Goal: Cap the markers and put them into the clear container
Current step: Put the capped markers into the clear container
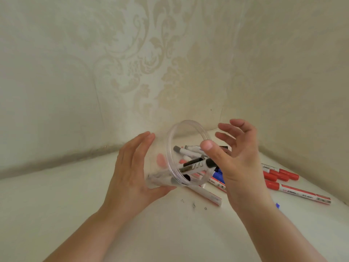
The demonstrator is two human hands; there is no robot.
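Note:
My left hand (132, 173) grips the clear container (171, 148) from its left side and holds it tilted, its round mouth facing right and toward me. A black-capped marker (196, 165) lies across the rim, half inside the container. My right hand (234, 157) hovers just right of the mouth, fingers spread, holding nothing. Behind the container, several white-bodied markers (187, 151) lie on the white surface. Blue markers (217, 173) sit under my right palm. Several red-capped markers (279, 175) lie to the right.
A white marker with red print (205, 195) lies on the surface below the container. A small blue piece (277, 205) shows by my right wrist. Small dark specks (194, 204) dot the white surface. Patterned wallpaper walls (170, 63) close in a corner behind the work area.

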